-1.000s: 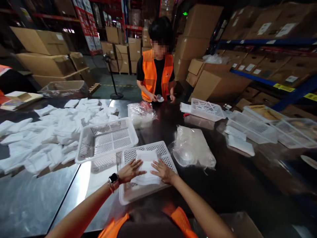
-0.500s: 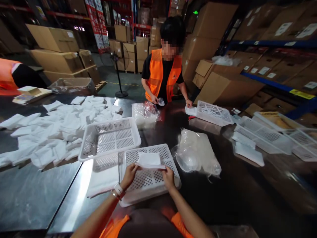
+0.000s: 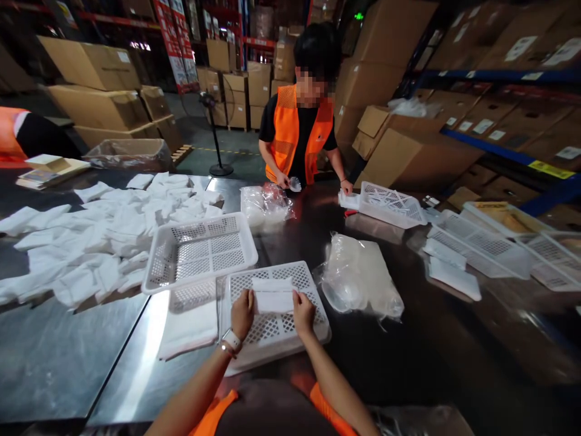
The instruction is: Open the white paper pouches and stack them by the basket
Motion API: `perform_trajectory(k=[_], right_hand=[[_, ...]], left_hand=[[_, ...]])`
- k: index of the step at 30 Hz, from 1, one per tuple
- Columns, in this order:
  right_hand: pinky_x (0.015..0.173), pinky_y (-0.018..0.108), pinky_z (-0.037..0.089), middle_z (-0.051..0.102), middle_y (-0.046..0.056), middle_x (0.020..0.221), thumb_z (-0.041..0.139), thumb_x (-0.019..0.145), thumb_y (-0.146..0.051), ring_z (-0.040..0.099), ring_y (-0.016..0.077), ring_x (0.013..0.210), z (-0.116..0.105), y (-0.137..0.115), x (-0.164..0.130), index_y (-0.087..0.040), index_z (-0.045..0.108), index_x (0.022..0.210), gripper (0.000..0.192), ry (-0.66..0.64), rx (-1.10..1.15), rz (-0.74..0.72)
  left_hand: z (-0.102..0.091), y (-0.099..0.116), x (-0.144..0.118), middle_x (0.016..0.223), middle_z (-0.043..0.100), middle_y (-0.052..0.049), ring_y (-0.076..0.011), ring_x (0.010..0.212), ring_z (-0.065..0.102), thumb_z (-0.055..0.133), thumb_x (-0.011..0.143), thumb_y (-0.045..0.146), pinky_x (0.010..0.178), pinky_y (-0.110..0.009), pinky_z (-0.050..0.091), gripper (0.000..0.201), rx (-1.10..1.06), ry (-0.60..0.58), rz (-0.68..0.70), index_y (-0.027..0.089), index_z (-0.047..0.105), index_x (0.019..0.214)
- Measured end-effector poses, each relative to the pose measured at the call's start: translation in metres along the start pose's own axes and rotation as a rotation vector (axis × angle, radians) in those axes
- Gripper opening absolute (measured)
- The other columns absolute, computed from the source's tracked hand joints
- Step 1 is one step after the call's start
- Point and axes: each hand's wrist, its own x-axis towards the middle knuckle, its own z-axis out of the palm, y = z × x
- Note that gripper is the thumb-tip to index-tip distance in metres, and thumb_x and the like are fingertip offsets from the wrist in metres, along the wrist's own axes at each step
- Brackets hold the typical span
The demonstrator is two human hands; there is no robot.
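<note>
A small white folded cloth (image 3: 273, 297) lies over an upturned white plastic basket (image 3: 272, 330), whose perforated base faces up. My left hand (image 3: 242, 313) pinches the cloth at its left end. At the right end my right hand (image 3: 303, 312) is closed on it too. A crease runs across the cloth between my hands. Just behind and to the left stands an open white basket (image 3: 204, 248) with nothing visible inside. Beneath its near side, left of the upturned basket, is a flat stack of white cloth (image 3: 188, 330).
A large heap of white folded cloths (image 3: 104, 236) covers the table's left. Plastic-bagged white material (image 3: 363, 275) lies right of the upturned basket. Across the table, a person in an orange vest (image 3: 302, 121) touches a white basket (image 3: 393, 204). More baskets (image 3: 481, 242) stand at right.
My hands have turned upright and come slightly closer together. The cloth's near part, seen edge-on before, now shows as a flat panel towards me.
</note>
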Motion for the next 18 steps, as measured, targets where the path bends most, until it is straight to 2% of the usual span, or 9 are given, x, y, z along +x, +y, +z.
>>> perform_trajectory(k=[3,5,7,9,11,12,14,16,18], right_hand=[[0.052,0.027,0.034,0.064,0.008,0.055,0.031,0.089,-0.065,0.052,0.0164,0.048,0.004,0.007,0.002,-0.022,0.057,0.057,0.059,-0.041,-0.062,0.003],[0.054,0.028,0.037,0.065,0.008,0.059,0.035,0.089,-0.063,0.055,0.0177,0.051,0.006,0.010,0.004,-0.020,0.061,0.066,0.055,-0.071,-0.095,0.014],[0.058,0.030,0.043,0.069,0.009,0.069,0.039,0.091,-0.057,0.060,0.0204,0.059,0.006,0.010,0.006,-0.017,0.066,0.085,0.049,-0.068,-0.118,0.007],[0.072,0.037,0.049,0.071,0.015,0.090,0.042,0.092,-0.046,0.066,0.0254,0.080,0.006,0.007,0.007,-0.013,0.065,0.107,0.043,-0.041,-0.145,-0.094],[0.093,0.046,0.046,0.067,0.018,0.114,0.043,0.093,-0.032,0.061,0.0282,0.109,0.006,0.001,0.007,-0.014,0.060,0.123,0.039,-0.081,-0.165,-0.312],[0.102,0.048,0.042,0.064,0.016,0.123,0.042,0.093,-0.024,0.056,0.0275,0.119,0.008,-0.003,0.006,-0.016,0.059,0.127,0.039,-0.142,-0.167,-0.438],[0.110,0.048,0.037,0.061,0.012,0.131,0.037,0.091,-0.013,0.050,0.0244,0.128,0.014,-0.009,0.002,-0.020,0.056,0.132,0.046,-0.294,-0.167,-0.605],[0.113,0.048,0.035,0.058,0.011,0.136,0.033,0.088,-0.008,0.046,0.0233,0.132,0.024,-0.013,-0.002,-0.019,0.052,0.136,0.053,-0.380,-0.178,-0.621],[0.115,0.051,0.031,0.050,0.014,0.143,0.035,0.086,-0.008,0.038,0.0259,0.139,0.034,-0.011,-0.005,-0.015,0.048,0.140,0.056,-0.362,-0.191,-0.530]], left_hand=[[-0.001,-0.004,0.004,0.060,0.050,0.001,-0.0186,0.060,0.049,0.053,0.088,0.028,0.065,-0.028,0.032,0.023,0.037,-0.037,0.007,0.024,0.050,0.066],[-0.003,-0.005,0.008,0.057,0.048,0.001,-0.0195,0.061,0.051,0.056,0.087,0.030,0.067,-0.029,0.034,0.025,0.076,-0.056,0.000,0.024,0.050,0.064],[-0.008,-0.003,0.011,0.055,0.045,0.000,-0.0227,0.067,0.056,0.059,0.084,0.028,0.071,-0.031,0.037,0.025,0.126,-0.064,-0.016,0.023,0.050,0.061],[-0.012,0.002,0.011,0.056,0.048,-0.002,-0.0281,0.078,0.060,0.058,0.082,0.023,0.078,-0.036,0.041,0.018,0.170,-0.054,-0.035,0.021,0.055,0.065],[-0.010,0.010,0.009,0.072,0.060,-0.009,-0.0324,0.095,0.061,0.051,0.084,0.018,0.088,-0.042,0.042,0.013,0.214,-0.059,0.015,0.018,0.064,0.084],[-0.007,0.014,0.006,0.087,0.065,-0.013,-0.0334,0.105,0.059,0.046,0.085,0.016,0.094,-0.046,0.041,0.023,0.250,-0.088,0.096,0.017,0.065,0.098],[0.007,0.017,0.001,0.120,0.063,-0.017,-0.0326,0.126,0.049,0.039,0.085,0.011,0.108,-0.050,0.032,0.042,0.349,-0.201,0.333,0.015,0.058,0.122],[0.023,0.013,-0.004,0.138,0.053,-0.018,-0.0313,0.137,0.039,0.036,0.082,0.007,0.115,-0.055,0.022,0.053,0.452,-0.323,0.516,0.013,0.051,0.133],[0.036,0.005,-0.007,0.145,0.047,-0.019,-0.0319,0.142,0.032,0.034,0.081,0.007,0.116,-0.059,0.017,0.056,0.477,-0.355,0.512,0.011,0.048,0.136]])
